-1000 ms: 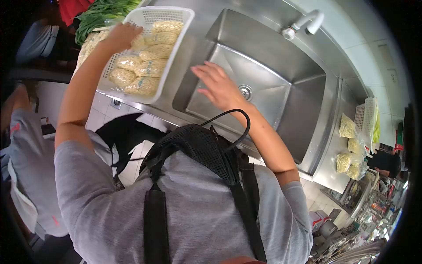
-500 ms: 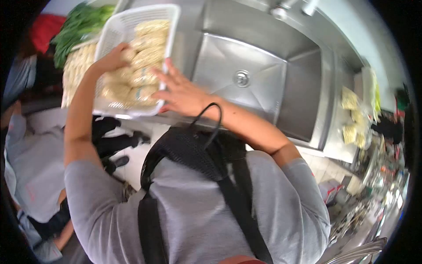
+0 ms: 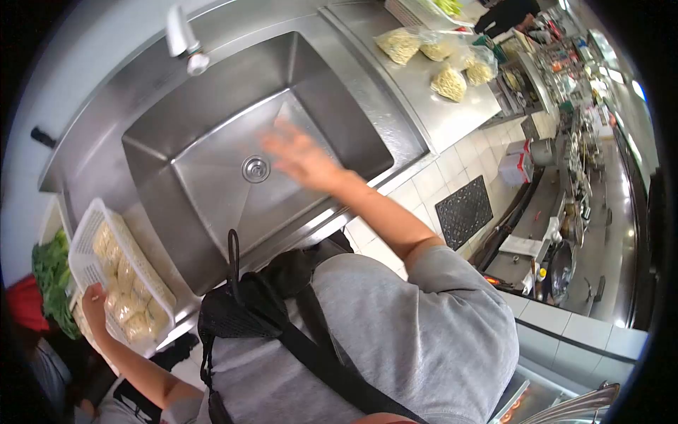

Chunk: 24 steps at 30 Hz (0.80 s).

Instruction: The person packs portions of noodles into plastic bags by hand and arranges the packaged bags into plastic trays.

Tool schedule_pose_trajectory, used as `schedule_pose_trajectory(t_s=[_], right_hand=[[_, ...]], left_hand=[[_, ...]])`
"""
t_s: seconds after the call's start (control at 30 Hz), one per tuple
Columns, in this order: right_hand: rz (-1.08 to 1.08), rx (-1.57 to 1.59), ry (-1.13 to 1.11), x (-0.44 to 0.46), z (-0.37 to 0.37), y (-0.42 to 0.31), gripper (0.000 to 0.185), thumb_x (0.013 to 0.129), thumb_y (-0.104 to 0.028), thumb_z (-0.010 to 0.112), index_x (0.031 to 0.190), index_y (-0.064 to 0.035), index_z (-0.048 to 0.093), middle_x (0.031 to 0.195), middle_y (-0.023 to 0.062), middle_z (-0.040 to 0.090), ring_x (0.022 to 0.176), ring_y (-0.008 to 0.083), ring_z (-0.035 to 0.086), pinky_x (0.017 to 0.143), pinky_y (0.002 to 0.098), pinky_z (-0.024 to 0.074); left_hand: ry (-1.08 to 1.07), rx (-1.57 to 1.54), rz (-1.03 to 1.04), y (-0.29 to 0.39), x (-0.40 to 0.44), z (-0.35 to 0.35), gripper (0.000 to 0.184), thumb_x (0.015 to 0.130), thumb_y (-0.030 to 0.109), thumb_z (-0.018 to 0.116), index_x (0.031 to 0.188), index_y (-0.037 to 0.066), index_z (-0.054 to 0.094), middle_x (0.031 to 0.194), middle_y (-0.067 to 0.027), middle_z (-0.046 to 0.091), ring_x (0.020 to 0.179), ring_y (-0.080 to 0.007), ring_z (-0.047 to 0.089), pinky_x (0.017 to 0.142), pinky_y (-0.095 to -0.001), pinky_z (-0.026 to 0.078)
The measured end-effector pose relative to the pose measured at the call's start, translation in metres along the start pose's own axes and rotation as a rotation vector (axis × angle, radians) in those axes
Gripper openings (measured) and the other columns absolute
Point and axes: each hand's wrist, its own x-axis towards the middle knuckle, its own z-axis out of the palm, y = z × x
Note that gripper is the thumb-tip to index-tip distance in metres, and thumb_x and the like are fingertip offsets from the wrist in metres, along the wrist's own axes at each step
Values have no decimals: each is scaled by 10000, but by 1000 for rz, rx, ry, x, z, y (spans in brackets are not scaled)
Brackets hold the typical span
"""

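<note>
A white plastic basket filled with bagged noodles sits at the lower left, beside the sink. My left hand is closed on the basket's left rim, its fingers curled over the edge. Above the sink my right hand hangs with fingers spread, blurred by motion and holding nothing. More noodle bags, among them a clear bag of noodles, lie on the steel counter to the right of the sink.
A faucet juts over the sink's far side. Leafy greens stand left of the basket. Another white basket is at the far end of the counter. A dark floor mat and a cooking line lie to the right.
My view has swung right. My right hand has left the basket's side and moved over the sink. My left hand has shifted from the noodle bags to the basket's rim.
</note>
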Motion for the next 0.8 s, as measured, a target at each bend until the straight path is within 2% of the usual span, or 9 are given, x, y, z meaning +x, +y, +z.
schedule_pose_trajectory(t_s=[0.07,0.13,0.23,0.37,0.43,0.53,0.63,0.77,0.8], right_hand=[[151,-274,196,-26,-76,35,577,794,-7,699,1340,-114,547,1429,103,502,1400,386,339,1137,469,311],[338,-430,405,-69,-139,97,491,835,-91,680,1310,-108,558,1382,137,527,1338,398,407,1115,473,325],[726,-368,876,-126,-231,189,472,857,-125,657,1308,-38,547,1294,217,562,1218,373,491,1052,447,363],[824,-462,865,-160,-333,295,800,792,-215,748,1451,10,353,1432,247,439,1313,370,401,1087,414,318],[785,-227,933,-155,-351,327,740,802,-265,769,1394,37,443,1318,221,559,1172,292,544,994,360,419],[1036,76,474,-151,-372,346,522,838,-297,758,1215,36,617,1047,118,675,892,177,616,794,295,484],[996,127,555,-131,-363,293,352,890,-315,712,1007,17,707,828,14,646,719,99,554,652,264,452],[684,368,696,-134,-348,248,355,958,-331,622,920,11,711,842,-2,622,792,76,533,739,240,425],[609,436,726,-133,-344,237,291,960,-291,631,1005,-15,709,914,1,682,878,79,573,827,242,430]], left_hand=[[228,-186,-18,21,-6,7,269,881,85,653,1134,-6,651,1041,-68,664,930,-184,615,829,-297,478],[483,-554,-103,49,-14,29,252,908,101,648,1139,0,649,1045,-57,659,937,-169,618,839,-285,481],[619,-920,-28,113,-18,49,241,940,130,635,1138,-8,640,1060,-50,657,949,-148,615,859,-283,493],[682,-741,129,224,-13,53,226,948,131,634,1120,-17,642,1080,-78,659,986,-152,612,902,-294,493],[607,-643,195,289,-12,62,217,956,129,623,1117,-15,648,1091,-86,666,1013,-161,610,935,-297,473],[455,-465,369,367,5,92,205,960,107,604,1113,-24,645,1085,-96,674,1019,-160,611,941,-294,462],[249,-432,499,496,-1,134,152,950,81,611,1055,-19,657,1061,-72,678,990,-143,610,914,-275,466],[-72,-486,727,648,-8,185,136,925,76,640,1019,-19,664,1044,-64,668,987,-129,604,906,-250,454],[-198,-571,758,681,-8,200,128,918,70,647,1012,-13,669,1056,-65,666,995,-135,607,902,-257,461]])
